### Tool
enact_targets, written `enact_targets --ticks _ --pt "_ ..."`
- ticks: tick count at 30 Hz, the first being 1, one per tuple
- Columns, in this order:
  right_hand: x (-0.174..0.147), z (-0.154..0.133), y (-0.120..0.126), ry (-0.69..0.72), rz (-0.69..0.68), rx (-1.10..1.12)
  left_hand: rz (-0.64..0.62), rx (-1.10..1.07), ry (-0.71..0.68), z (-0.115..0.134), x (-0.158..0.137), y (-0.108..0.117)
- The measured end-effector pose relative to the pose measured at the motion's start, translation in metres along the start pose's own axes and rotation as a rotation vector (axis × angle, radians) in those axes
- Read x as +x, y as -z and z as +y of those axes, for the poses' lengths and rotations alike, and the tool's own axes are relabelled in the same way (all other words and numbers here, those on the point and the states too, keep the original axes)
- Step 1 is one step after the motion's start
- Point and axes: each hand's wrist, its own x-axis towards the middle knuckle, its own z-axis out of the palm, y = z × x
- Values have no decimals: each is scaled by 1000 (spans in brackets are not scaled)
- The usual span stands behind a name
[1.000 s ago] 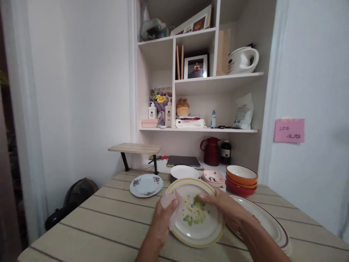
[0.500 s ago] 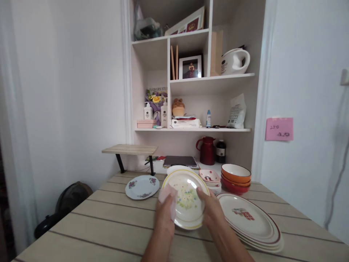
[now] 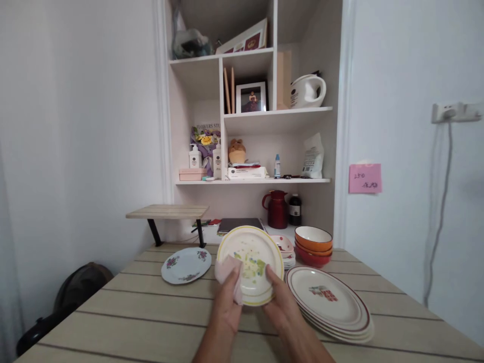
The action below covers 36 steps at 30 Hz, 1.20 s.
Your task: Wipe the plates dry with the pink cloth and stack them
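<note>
A round cream plate with a yellow rim and a green floral print is held tilted above the table, its face towards me. My right hand grips its lower right edge, thumb on the face and fingers behind. A pale pink cloth is pinched in my left hand and folded over the plate's left edge. The fingers of both hands are partly hidden behind the plate. To the left, a white plate with purple flowers lies flat on the wooden table.
Right of my hands sits a stack of oval plates. Behind it stand orange and red bowls and small pink-patterned dishes. A raised wooden stand is at the back left, and a red jug stands on the shelf unit behind.
The view has turned to the right, so the surroundings sit further left. The held plate is tipped differently and sits slightly higher in view. Both hands keep their holds.
</note>
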Motion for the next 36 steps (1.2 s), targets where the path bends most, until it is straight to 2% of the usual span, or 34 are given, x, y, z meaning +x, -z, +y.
enact_targets --ticks 2,5,8,11,15,20,27,30,34,36 --pt "-8 -13 -5 -79 -68 -86 -5 22 -76 17 -1 11" --pt "-19 -29 -12 -62 -181 -188 -83 117 -111 46 -7 24" --pt "-28 -42 -16 -52 -279 -203 -185 289 -60 73 -16 25" --pt "-33 -48 -17 -54 -287 -293 -335 504 64 93 -24 16" --pt "-33 -45 -17 -51 -281 -403 -383 613 103 100 -26 8" --pt "-25 -29 -13 18 -182 -438 -320 498 99 84 -21 18" --pt "-7 -16 -6 82 26 -224 35 281 84 57 0 28" --pt "1 -16 -1 136 158 -86 79 214 49 31 6 24" --pt "5 -11 5 221 216 3 125 111 -7 -10 7 17" --pt "4 -4 5 266 265 36 128 33 4 -21 6 14"
